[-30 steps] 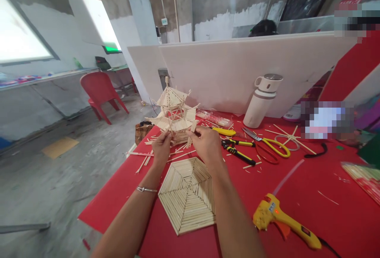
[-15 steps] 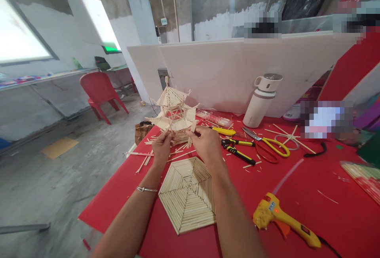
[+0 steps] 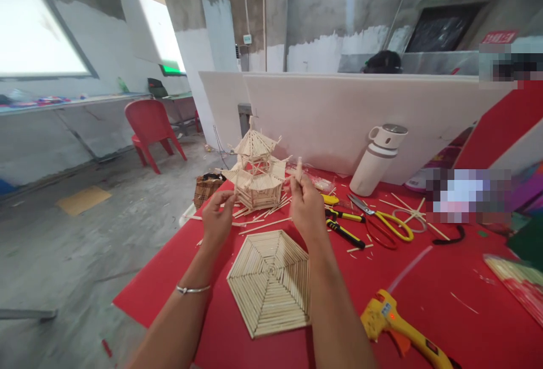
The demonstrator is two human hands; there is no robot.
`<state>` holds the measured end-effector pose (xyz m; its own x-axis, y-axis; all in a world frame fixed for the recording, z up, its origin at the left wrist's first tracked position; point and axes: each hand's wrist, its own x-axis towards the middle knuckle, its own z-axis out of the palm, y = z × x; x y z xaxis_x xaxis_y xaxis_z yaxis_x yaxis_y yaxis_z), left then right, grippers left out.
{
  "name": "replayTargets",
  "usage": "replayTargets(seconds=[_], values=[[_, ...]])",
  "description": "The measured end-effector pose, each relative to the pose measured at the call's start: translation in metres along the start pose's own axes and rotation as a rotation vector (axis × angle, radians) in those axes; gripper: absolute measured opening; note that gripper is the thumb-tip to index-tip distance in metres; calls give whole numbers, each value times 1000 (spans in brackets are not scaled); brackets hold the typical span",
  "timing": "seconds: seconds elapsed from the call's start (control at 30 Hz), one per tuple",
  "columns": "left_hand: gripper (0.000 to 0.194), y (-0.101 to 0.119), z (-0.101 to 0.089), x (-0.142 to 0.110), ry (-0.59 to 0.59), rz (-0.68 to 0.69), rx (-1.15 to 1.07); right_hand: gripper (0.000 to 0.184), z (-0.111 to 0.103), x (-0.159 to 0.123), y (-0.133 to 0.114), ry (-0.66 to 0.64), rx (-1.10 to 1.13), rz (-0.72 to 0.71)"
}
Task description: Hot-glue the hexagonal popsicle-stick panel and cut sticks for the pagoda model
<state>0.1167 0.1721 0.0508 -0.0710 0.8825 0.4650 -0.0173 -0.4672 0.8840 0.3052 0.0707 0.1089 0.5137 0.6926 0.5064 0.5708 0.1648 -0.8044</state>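
A two-tiered model pavilion (image 3: 258, 179) made of thin wooden sticks stands on the red table. My left hand (image 3: 217, 219) is beside its lower left edge, thumb and fingers pinched together; whatever is between them is too small to make out. To the right of the pavilion, my right hand (image 3: 309, 207) grips a small bundle of short wooden sticks (image 3: 299, 170) upright, apart from the model. Between my forearms a flat hexagonal stick panel (image 3: 271, 284) lies on the table, its right edge partly covered by my right arm.
Pliers (image 3: 345, 233), scissors (image 3: 382, 219) and a yellow glue gun (image 3: 403, 324) lie on the right. Behind them stands a white bottle (image 3: 377, 159) before a white board (image 3: 322, 114). Loose sticks (image 3: 265, 226) surround the pavilion. A red chair (image 3: 148, 128) is at the left.
Both hands have drawn apart from the pavilion's front, the left one leftward, the right one rightward with the stick bundle. The pavilion's lower front now shows. The view has tilted up slightly.
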Motion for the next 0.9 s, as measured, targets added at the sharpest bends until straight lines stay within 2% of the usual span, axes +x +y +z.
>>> replayTargets(seconds=[0.07,0.13,0.27,0.33,0.47,0.63,0.77,0.9], values=[[21,-7,-3,1,82,-50,-58,30,3,0,-2,-22,-29,-41],[26,-18,-2,2,147,-120,-121,30,7,4,-5,-114,-158,-54],[33,-33,3,3,186,-255,-215,32,24,28,-18,-294,-597,-97],[36,-36,5,3,188,-287,-251,30,38,42,-25,-319,-683,-113],[35,-37,5,2,183,-304,-300,33,72,57,-32,-325,-758,-99],[30,-42,5,1,204,-311,-334,44,103,64,-26,-303,-805,-11],[26,-42,4,0,222,-316,-346,41,110,71,-22,-275,-803,20],[26,-39,2,0,248,-314,-362,42,100,89,-27,-251,-781,12]])
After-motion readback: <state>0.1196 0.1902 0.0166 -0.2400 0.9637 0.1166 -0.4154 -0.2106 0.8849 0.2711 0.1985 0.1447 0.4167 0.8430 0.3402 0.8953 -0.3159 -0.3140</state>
